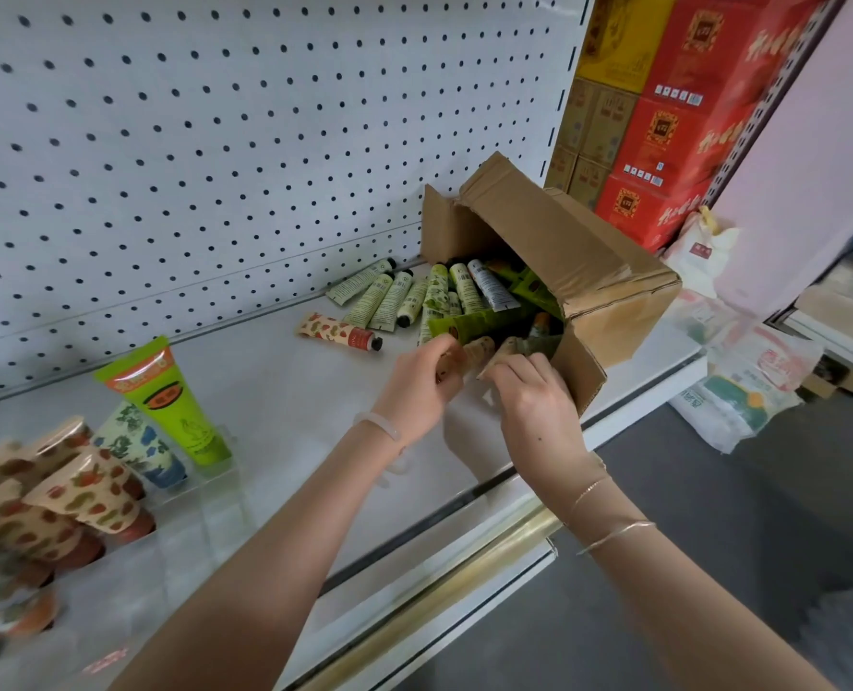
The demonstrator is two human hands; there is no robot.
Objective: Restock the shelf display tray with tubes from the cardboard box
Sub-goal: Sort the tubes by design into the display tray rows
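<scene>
Head view, hands first: what do they hold?
— The left hand (424,386) curls round a beige patterned tube (453,362); the right hand (534,391) pinches a second beige tube (505,349). Both are at the box mouth.
— Box position?
— The cardboard box (589,271) lies tipped on its side on the white shelf (274,391), flaps open toward the hands. From it green tubes (394,296) spill along the pegboard (215,142); one strawberry tube (339,332) lies just beside them.
— Tray?
— The clear display tray (217,478), well left of the box, holds upright strawberry-print tubes (80,496), a blue-patterned tube (135,441) and a bright green tube (165,396). Near edge blurred.
</scene>
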